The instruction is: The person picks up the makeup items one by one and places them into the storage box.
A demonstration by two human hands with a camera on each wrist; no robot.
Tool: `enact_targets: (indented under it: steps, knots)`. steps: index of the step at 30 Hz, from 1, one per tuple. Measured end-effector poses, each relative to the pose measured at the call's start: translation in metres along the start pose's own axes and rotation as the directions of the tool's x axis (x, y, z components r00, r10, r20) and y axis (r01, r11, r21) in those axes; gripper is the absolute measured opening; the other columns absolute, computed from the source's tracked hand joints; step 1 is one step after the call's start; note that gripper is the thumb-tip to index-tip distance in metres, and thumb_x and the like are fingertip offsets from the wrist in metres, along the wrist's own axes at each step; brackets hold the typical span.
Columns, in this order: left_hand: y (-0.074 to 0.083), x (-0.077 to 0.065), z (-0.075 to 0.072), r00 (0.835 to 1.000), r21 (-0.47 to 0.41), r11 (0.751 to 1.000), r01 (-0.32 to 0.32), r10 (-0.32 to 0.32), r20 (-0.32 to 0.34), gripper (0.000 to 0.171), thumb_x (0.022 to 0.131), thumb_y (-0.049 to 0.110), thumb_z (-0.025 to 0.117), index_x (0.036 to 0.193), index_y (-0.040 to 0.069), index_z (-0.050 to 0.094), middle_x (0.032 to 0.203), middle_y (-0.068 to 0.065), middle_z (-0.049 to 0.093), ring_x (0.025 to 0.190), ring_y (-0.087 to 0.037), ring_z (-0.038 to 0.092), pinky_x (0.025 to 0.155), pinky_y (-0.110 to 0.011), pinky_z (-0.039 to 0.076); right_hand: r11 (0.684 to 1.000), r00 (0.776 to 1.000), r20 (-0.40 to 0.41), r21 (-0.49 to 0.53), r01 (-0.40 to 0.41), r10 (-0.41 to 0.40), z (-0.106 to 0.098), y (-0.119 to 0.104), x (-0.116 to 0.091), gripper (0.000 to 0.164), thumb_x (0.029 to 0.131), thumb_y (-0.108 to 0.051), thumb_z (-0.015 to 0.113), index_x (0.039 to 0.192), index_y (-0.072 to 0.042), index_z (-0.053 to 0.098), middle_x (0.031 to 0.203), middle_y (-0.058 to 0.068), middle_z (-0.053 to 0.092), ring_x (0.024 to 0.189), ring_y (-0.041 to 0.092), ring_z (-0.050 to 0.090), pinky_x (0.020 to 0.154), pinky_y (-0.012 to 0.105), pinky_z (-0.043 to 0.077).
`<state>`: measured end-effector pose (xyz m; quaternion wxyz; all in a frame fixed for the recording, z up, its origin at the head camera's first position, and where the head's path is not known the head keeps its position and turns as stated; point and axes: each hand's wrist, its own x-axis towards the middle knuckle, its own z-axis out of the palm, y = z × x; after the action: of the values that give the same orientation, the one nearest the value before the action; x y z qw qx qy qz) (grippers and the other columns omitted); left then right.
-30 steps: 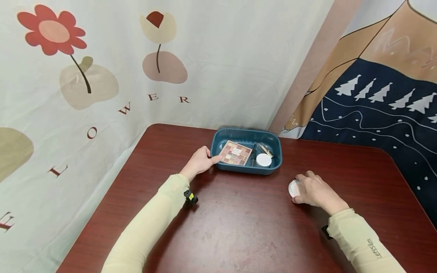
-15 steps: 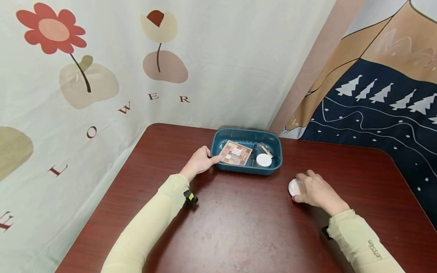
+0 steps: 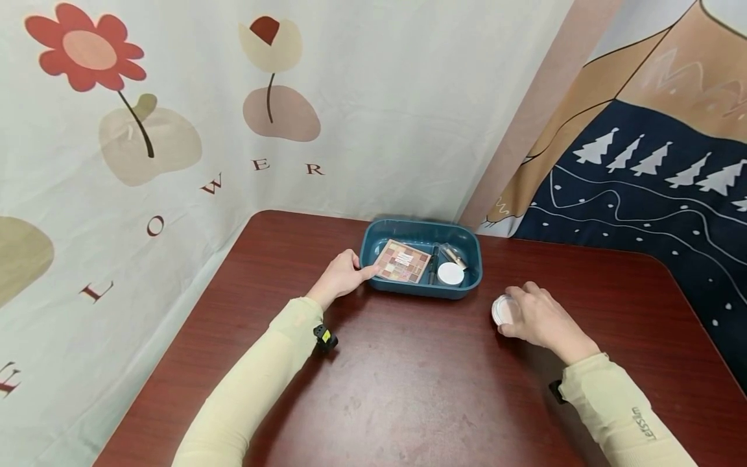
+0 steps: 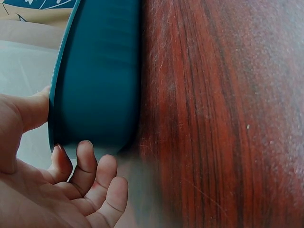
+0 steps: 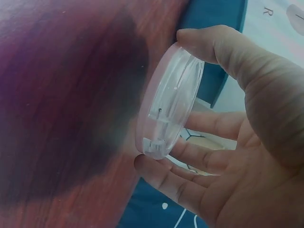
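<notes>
In the head view, my left hand (image 3: 341, 277) pinches the near left corner of a dark teal plastic bin (image 3: 417, 291), its thumb over the rim (image 4: 51, 95). The left wrist view shows the fingers curled at the outer wall. My right hand (image 3: 539, 318) holds a round powder compact (image 5: 171, 102) by its edge, thumb on one side and fingertips on the other. The compact has a clear side and a pinkish base, and is right of the bin. Inside the bin lie an eyeshadow palette (image 3: 403, 261), a white round case (image 3: 450, 274), a slim black tube (image 3: 434, 264) and a clear-and-gold tube (image 3: 454, 255).
The reddish-brown wooden table (image 3: 420, 389) has a glossy top. A pale flower-print curtain (image 3: 379, 117) hangs behind it and along the left. To the right hangs a navy cloth (image 3: 636, 188) with white trees. The bin stands close to the back edge.
My right hand and the compact have moved slightly away from me, toward the back of the table. The left hand and the bin have stayed in place.
</notes>
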<state>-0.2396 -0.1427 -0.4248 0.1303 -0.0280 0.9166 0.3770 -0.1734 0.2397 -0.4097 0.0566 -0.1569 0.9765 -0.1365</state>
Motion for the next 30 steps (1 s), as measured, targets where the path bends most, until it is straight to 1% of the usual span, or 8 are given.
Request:
enact_targets:
  steps: [6,14,21,30]
  knots:
    - [-0.001,0.0,0.001,1.0,-0.006,1.0,0.002,-0.002,-0.001,0.046,0.096,0.045,0.071,0.097,0.006,0.049,0.091,-0.011,0.049,0.088,-0.027,0.051,0.076,-0.037,0.041,1.0,0.999,-0.036,0.01,0.014,-0.014,-0.004,-0.004,0.001,0.07,0.076,-0.026,0.087,0.129,0.011,0.06,0.115,0.031,0.059,0.098,0.044,0.058,0.082,0.057,0.054]
    - [0.0,-0.001,0.001,1.0,-0.013,1.0,0.012,-0.012,0.0,0.046,0.096,0.045,0.072,0.099,0.005,0.05,0.093,-0.012,0.05,0.09,-0.028,0.052,0.075,-0.037,0.041,0.999,0.995,-0.093,0.021,0.034,-0.032,-0.007,-0.008,0.003,0.068,0.079,-0.025,0.084,0.131,0.01,0.059,0.118,0.031,0.059,0.099,0.042,0.057,0.082,0.057,0.054]
    - [-0.001,0.001,0.002,1.0,-0.019,1.0,-0.008,0.007,-0.009,0.046,0.096,0.045,0.072,0.097,0.005,0.049,0.09,-0.011,0.05,0.088,-0.028,0.052,0.076,-0.037,0.041,0.999,0.989,-0.142,0.024,0.041,-0.037,-0.01,-0.013,0.005,0.066,0.081,-0.024,0.082,0.133,0.01,0.059,0.121,0.032,0.059,0.102,0.045,0.057,0.083,0.059,0.054]
    - [0.0,0.0,0.001,1.0,-0.024,1.0,-0.005,0.005,-0.005,0.046,0.096,0.045,0.072,0.097,0.006,0.049,0.09,-0.01,0.049,0.088,-0.027,0.051,0.075,-0.037,0.041,0.998,0.982,-0.187,0.04,0.049,-0.04,-0.013,-0.02,0.01,0.07,0.084,-0.025,0.081,0.138,0.012,0.056,0.127,0.035,0.058,0.109,0.048,0.056,0.087,0.062,0.053]
